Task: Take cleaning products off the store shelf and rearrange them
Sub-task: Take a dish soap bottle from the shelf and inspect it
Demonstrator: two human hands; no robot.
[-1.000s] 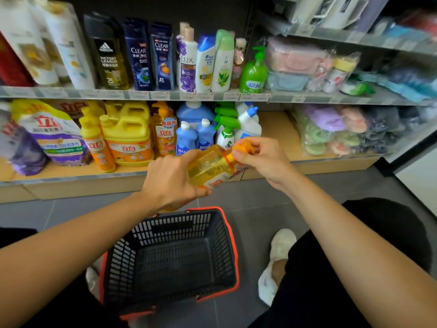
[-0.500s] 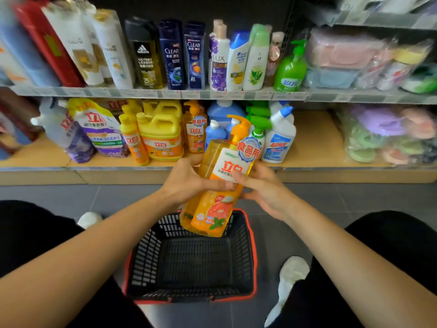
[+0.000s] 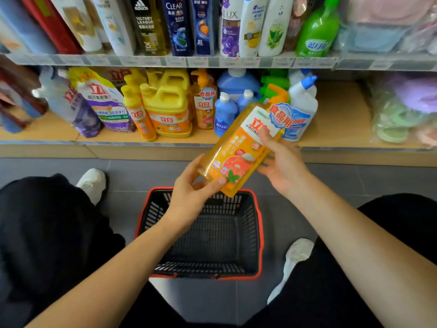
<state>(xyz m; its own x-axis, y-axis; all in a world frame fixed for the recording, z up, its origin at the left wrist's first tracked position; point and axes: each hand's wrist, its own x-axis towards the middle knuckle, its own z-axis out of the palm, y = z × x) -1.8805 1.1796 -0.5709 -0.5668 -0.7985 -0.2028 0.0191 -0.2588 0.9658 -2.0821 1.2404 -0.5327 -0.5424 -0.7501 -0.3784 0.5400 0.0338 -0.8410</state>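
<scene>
Above the far rim of the black basket, between it and the lower shelf, an orange pump bottle of dish soap is held off the shelf. It is tilted, with its pump toward the far right and its base toward the near left. Its base corner is pinched by the left hand, thumb on the label and fingers behind. Its upper side is gripped by the right hand, fingers curled round the edge and thumb laid on the label. One product is therefore judged to be taken off but not yet set down anywhere, and no product is seen lying in the basket on the floor.

On the lower shelf the other goods are seen standing: refill pouches at the left, yellow jugs, a like orange bottle, blue bottles, and a white bottle with a blue cap just behind the held one. The task is judged to be near its start, with most of the taking off and all of the rearranging left to be done.
</scene>
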